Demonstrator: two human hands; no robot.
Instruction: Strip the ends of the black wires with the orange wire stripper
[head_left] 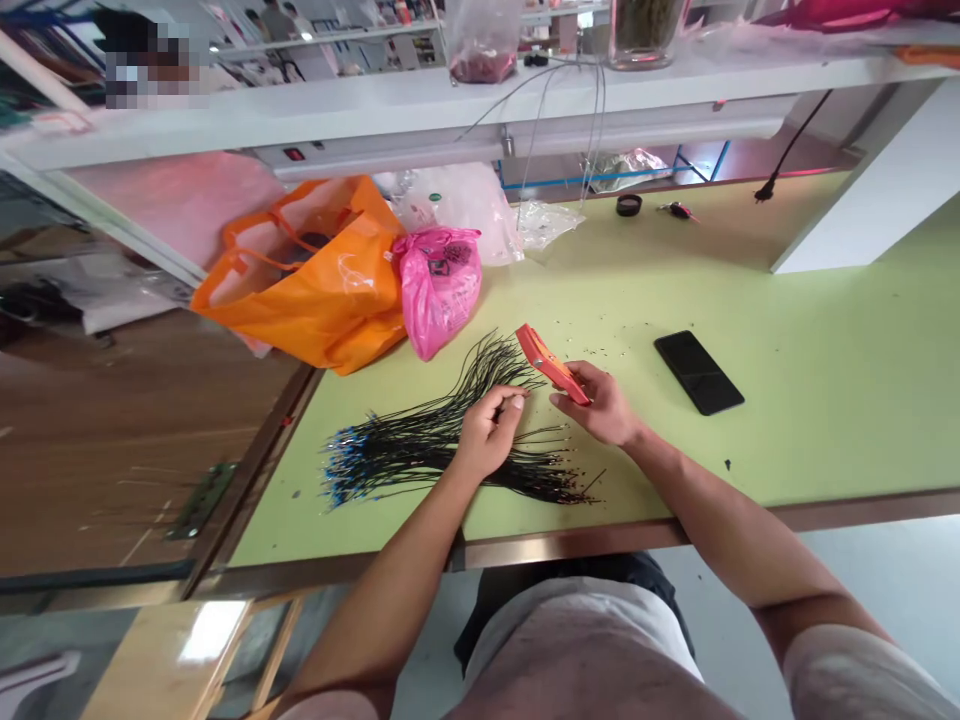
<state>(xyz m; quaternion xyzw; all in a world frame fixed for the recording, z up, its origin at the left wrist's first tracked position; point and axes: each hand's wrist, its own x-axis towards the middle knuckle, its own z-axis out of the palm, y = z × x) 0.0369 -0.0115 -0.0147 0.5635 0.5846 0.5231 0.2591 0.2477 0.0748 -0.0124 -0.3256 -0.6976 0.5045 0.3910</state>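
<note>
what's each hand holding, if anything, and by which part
Right hand: a red hand tool, by its near end. Left hand: pinched near the black wires; whether it holds one cannot be told.

Black blue-tipped wires (420, 452) fanned on green table (795, 330); red tool (550, 366) held slanted.

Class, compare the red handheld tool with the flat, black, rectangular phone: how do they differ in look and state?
The red handheld tool has a bright red body, whereas the flat, black, rectangular phone has a dark screen. The tool is gripped in the right hand; the phone lies unheld on the green tabletop. Both are longer than wide.
</note>
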